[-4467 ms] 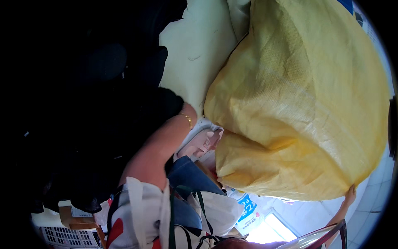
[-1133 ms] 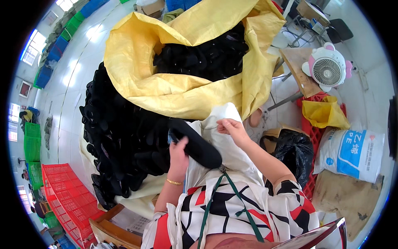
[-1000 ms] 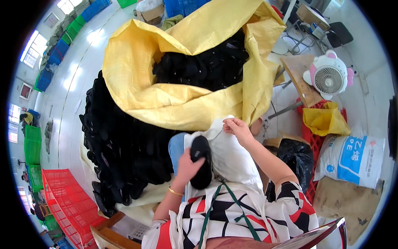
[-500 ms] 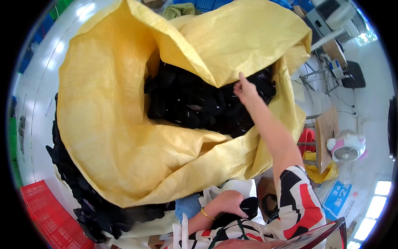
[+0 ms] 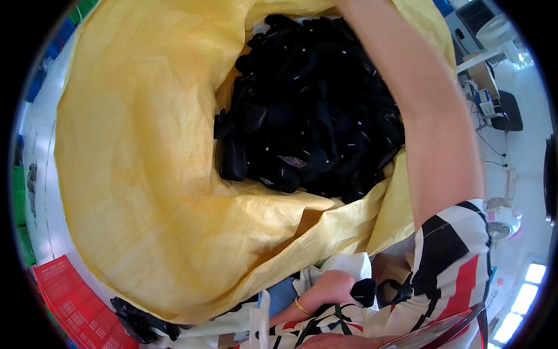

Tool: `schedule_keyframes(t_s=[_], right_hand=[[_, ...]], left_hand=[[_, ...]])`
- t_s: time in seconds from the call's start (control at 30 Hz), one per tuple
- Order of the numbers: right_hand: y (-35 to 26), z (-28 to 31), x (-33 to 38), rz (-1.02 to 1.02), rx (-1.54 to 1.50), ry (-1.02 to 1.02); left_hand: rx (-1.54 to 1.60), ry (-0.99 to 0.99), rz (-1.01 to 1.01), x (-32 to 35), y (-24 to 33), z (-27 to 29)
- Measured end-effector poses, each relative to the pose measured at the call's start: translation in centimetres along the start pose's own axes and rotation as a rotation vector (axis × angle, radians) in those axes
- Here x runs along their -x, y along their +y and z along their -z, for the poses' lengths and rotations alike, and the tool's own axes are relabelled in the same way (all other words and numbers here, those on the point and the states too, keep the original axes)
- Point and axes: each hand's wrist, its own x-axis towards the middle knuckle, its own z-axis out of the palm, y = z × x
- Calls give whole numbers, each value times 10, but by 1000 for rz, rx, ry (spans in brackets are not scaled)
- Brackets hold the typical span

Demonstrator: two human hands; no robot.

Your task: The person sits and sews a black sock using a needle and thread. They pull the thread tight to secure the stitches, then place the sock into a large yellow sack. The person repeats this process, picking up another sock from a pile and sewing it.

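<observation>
A large yellow woven sack [image 5: 133, 174] stands wide open in front of me. Many black, soft-looking rounded pieces [image 5: 314, 110] with small white marks fill its mouth; their kind is unclear. My right forearm [image 5: 439, 134] stretches over the sack's right side and leaves the picture at the top, so that hand is hidden. Close to my body, my left hand [image 5: 339, 288], with a gold bracelet at the wrist, is closed on a black rounded piece [image 5: 364, 292]. Only the piece's smooth end shows.
More black pieces [image 5: 139, 320] lie below the sack's lower left edge, beside a red plastic crate [image 5: 78, 305]. A small white fan [image 5: 501, 219] and a dark chair [image 5: 507, 111] are to the right. A cardboard box [image 5: 390, 267] sits near my left hand.
My right arm has reached farther away, and its hand has left the picture. The far flap no longer hangs over the opening, so more black pieces show. My left hand keeps its hold.
</observation>
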Motion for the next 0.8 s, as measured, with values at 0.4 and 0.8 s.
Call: schedule_keyframes(t_s=[0.4, 0.8], right_hand=[[74, 14, 523, -694, -757, 33], [92, -8, 587, -88, 150, -1036]], left_hand=[[12, -175, -47, 8, 39, 2], [-1349, 438, -77, -120, -14, 187]])
